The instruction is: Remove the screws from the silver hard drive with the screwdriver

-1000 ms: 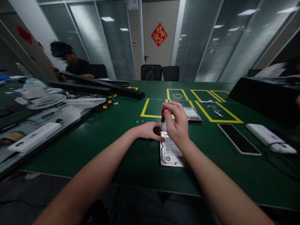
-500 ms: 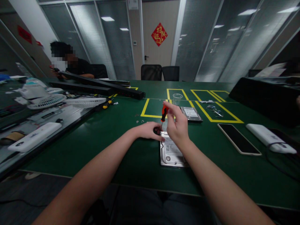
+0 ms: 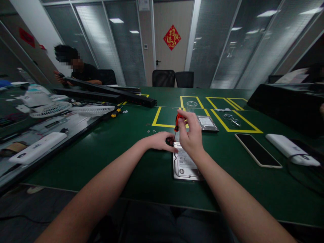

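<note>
A silver hard drive point(image 3: 186, 165) with a white label lies flat on the green table in front of me. My left hand point(image 3: 160, 141) grips its far left corner, the thumb on top and the other fingers curled round the far side, partly hidden. Between the fingers and thumb of my right hand point(image 3: 191, 131) is a red and black screwdriver point(image 3: 177, 125). It stands nearly upright, its thin shaft running down to that same corner beside my left fingers. The exact spot where its tip rests is hidden.
Several tiny screws point(image 3: 152, 131) lie beyond my left hand. A second hard drive point(image 3: 207, 123), a clear cup point(image 3: 191, 106), glasses point(image 3: 232, 120), a phone point(image 3: 258, 150) and a white power bank point(image 3: 292, 148) are to the right. Fan parts point(image 3: 50, 108) crowd the left; a person sits there.
My right hand has shifted and turned slightly around the screwdriver handle, its fingers more bent. The left hand and the hard drive have stayed in place.
</note>
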The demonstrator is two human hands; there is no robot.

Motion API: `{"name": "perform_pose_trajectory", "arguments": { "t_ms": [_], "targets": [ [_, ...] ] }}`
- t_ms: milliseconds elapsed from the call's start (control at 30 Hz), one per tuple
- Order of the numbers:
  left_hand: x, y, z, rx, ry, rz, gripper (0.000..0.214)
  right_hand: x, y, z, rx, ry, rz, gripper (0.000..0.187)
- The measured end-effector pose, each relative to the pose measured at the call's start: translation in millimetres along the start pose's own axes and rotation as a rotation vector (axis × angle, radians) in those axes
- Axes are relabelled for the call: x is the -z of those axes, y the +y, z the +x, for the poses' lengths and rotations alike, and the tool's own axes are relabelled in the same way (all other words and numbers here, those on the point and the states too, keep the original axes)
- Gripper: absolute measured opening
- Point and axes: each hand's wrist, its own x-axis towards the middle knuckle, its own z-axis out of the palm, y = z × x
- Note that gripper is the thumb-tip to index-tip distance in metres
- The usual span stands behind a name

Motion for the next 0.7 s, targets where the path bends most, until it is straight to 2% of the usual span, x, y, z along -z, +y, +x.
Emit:
{"name": "perform_pose_trajectory", "arguments": {
  "t_ms": [333,467,700],
  "targets": [
    [0.9,1.9,-0.9,0.012,-0.009,-0.031,0.058,1.2,-3.4,0.5,0.007,0.028,-0.018,0.027],
    [0.5,0.8,-0.4,0.007,-0.006,-0.018,0.058,2.4,-3.9,-0.3,-0.010,0.010,0.049,0.026],
    [-1.2,-0.4,0.1,0.008,0.004,-0.013,0.058,1.5,-1.2,-3.0,-0.049,-0.050,0.195,0.038]
  ]
}}
